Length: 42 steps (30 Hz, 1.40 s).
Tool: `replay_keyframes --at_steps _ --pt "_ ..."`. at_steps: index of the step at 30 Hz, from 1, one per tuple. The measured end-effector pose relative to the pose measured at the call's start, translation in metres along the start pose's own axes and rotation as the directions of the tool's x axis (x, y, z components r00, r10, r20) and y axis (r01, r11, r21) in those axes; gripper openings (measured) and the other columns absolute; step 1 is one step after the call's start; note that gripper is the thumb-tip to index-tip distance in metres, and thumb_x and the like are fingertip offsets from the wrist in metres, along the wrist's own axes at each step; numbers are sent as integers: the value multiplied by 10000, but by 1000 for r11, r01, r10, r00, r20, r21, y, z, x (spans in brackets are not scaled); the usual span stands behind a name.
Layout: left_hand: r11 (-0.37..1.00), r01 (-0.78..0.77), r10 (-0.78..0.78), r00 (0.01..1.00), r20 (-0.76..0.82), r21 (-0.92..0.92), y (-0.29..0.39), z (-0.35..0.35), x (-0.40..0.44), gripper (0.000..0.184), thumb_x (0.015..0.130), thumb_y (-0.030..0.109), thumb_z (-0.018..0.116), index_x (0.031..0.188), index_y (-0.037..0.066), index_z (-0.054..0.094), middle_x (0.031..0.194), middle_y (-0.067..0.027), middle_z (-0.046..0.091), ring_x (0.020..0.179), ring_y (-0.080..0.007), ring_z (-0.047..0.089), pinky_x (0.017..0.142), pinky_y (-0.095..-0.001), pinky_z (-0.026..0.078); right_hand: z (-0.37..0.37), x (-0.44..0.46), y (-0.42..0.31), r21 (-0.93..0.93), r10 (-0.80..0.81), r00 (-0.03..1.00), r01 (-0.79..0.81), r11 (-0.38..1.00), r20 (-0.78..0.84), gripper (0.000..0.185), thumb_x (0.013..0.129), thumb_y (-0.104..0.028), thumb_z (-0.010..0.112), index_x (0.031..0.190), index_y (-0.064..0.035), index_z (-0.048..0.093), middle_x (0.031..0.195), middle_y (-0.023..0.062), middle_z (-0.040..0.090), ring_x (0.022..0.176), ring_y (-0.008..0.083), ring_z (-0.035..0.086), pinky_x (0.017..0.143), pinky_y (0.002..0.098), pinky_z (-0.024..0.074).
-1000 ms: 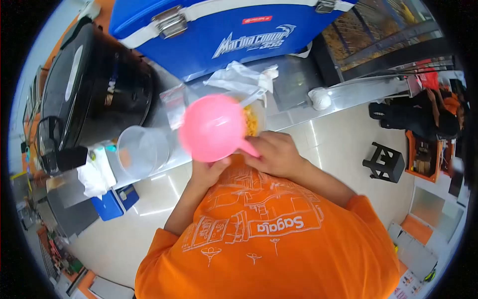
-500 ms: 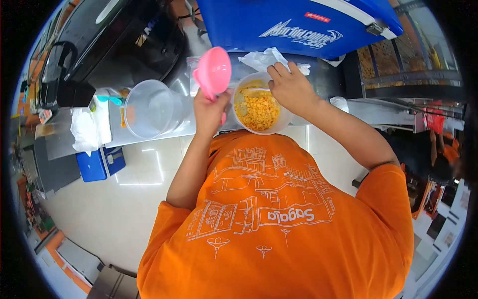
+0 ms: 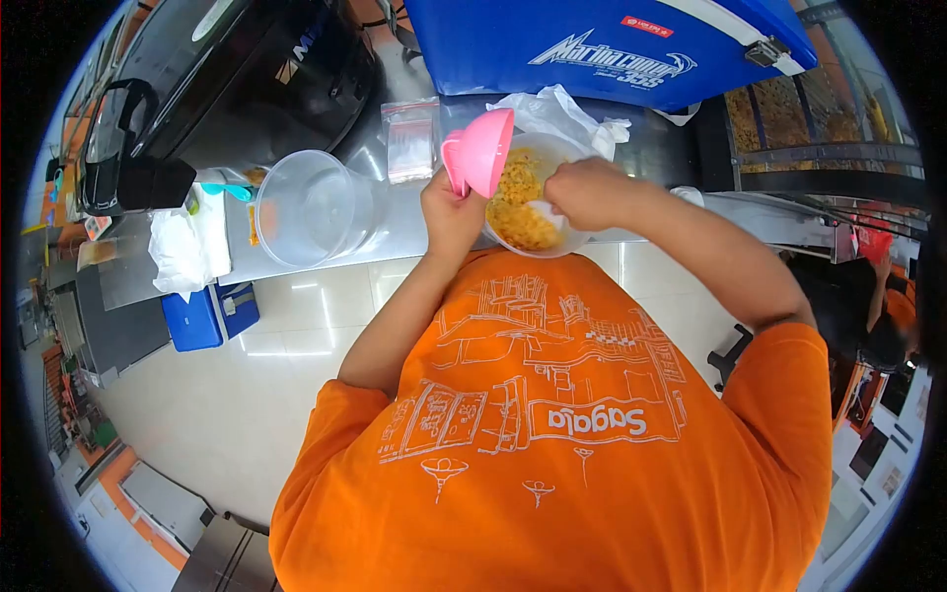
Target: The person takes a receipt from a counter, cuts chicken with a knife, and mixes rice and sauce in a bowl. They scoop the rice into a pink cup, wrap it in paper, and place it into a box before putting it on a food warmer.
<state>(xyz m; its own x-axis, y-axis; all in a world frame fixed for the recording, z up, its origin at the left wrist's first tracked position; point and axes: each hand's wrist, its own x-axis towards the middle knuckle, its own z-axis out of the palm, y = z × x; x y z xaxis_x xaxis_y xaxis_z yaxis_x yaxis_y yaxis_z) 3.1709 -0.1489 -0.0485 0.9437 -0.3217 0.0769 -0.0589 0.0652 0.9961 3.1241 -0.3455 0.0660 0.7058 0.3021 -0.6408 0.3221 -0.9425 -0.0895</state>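
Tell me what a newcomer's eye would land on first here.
Probably the orange shirt filling the lower middle of the view, with the big blue cooler at the top. Between them, the bright pink utensil in the left hand stands out, tilted by the left side of a translucent bowl of yellow food, where the right hand holds a white utensil.

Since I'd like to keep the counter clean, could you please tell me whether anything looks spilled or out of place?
Possibly a spill: orange bits show beside the clear tub, away from the bowl of similar-coloured food. They are too small to identify. Nothing else stands out.
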Motion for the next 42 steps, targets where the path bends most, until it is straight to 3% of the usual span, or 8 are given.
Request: replay_keyframes --at_steps 2,8,21,25,26,32,37,42 --pt "1000 -13 13 1000 -22 -9 -9 3 1 133 895 45 730 1021 2 722 884 -11 723 841 -73 620 764 -257 506 34 12 -7 367 196 971 -133 921 -140 185 862 -191 675 942 -40 747 964 188 736 894 372 720 786 468 570" --pt "1000 -19 18 998 -53 -12 -17 2 1 106 889 44 733 981 -5 712 871 -4 714 829 -78 615 748 -262 507 43 19 -20 677 419 893 -207 706 -164 171 916 -192 651 936 -64 764 931 171 739 878 347 713 797 454 552" --pt "948 294 -292 956 40 -118 43 -47 -1 69 881 22 631 935 9 591 699 -44 554 576 -137 528 465 -298 443 52 -48 31 770 506 802 -93 631 -318 224 890 -220 679 985 -40 773 931 187 745 867 336 723 816 416 560" --pt "839 450 -452 889 66 -305 70 -54 -18 88 910 61 538 989 23 529 856 -84 565 631 -184 544 482 -343 516 69 -62 40 917 535 813 -1 399 -231 224 918 -198 696 969 12 756 748 93 687 694 161 625 663 318 498" --pt "841 423 -406 906 124 -338 66 -57 -21 201 997 76 471 1188 17 497 882 -87 561 665 -157 582 534 -378 609 72 -65 40 939 544 814 4 344 -203 210 940 -178 702 948 26 752 675 35 638 624 78 540 578 268 446" --pt "823 550 -512 827 234 -145 93 -43 -25 265 1030 101 487 1267 -12 523 979 -102 607 615 -118 600 601 -382 655 76 -79 48 957 579 769 153 245 -272 203 929 -145 689 951 45 756 682 27 646 613 74 549 568 258 441" --pt "775 628 -592 760 267 -68 104 -36 -25 330 1042 154 506 1312 -33 538 981 -99 627 544 -111 585 568 -353 651 32 -111 52 937 602 721 216 275 -343 205 942 -163 698 956 33 760 673 5 633 614 58 536 556 245 421" --pt "736 677 -630 695 346 -21 110 -15 -26 350 1048 159 505 1324 -53 542 957 -91 641 537 -100 585 557 -341 647 10 -96 28 725 522 546 261 638 -656 201 930 -183 696 976 2 760 768 50 694 628 167 627 579 314 478"
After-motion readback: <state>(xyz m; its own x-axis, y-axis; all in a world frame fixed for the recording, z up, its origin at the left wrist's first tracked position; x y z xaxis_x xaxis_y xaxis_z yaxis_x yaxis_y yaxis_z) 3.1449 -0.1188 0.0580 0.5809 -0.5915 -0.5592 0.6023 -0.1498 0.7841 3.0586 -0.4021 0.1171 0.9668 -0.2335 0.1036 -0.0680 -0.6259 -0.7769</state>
